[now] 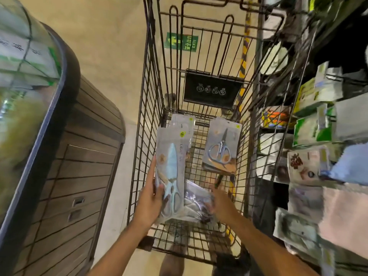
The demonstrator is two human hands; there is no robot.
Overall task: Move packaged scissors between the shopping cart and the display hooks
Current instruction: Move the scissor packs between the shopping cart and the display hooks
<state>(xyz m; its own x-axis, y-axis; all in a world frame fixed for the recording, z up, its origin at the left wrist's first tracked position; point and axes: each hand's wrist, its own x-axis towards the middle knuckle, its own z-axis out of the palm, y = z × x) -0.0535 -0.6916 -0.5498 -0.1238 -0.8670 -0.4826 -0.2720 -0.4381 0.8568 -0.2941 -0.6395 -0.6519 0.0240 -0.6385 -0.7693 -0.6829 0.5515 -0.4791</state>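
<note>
Left hand (149, 198) grips a clear pack of pale-blue scissors (171, 174). Right hand (219, 204) grasps a crumpled pack (196, 200) in the wire cart (151, 108); slick plastic could slip

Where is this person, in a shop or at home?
Most likely a shop. There is a wire shopping cart with packaged scissors in it, shelves of packaged goods on the right, and the left hand holds another scissors pack.
</note>
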